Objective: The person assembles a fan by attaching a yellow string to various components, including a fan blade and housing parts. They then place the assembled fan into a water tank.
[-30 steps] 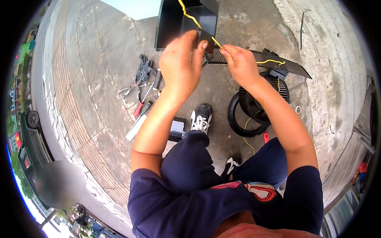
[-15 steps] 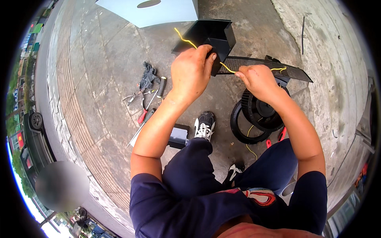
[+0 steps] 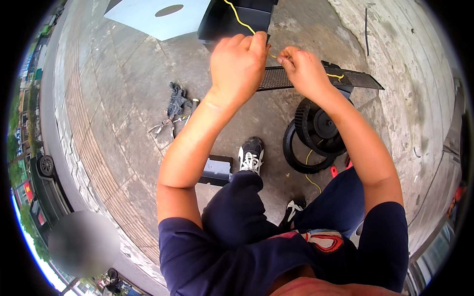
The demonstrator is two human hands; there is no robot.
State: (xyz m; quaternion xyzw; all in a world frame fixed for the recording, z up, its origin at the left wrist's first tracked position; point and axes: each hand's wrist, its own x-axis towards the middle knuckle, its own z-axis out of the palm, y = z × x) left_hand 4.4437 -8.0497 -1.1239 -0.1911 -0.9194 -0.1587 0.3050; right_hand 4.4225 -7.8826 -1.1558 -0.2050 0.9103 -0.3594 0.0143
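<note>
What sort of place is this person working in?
Probably a roadside pavement used as an open-air work spot: a dark car stands beside the road at the left, a ridged paving strip runs along the ground, and hand tools lie loose on it.

No words or numbers can be read. Just below nine o'clock, at the street-side rim, shows a small red-and-yellow sign (image 3: 28, 190), its marking too blurred to make out; its support is unclear.
</note>
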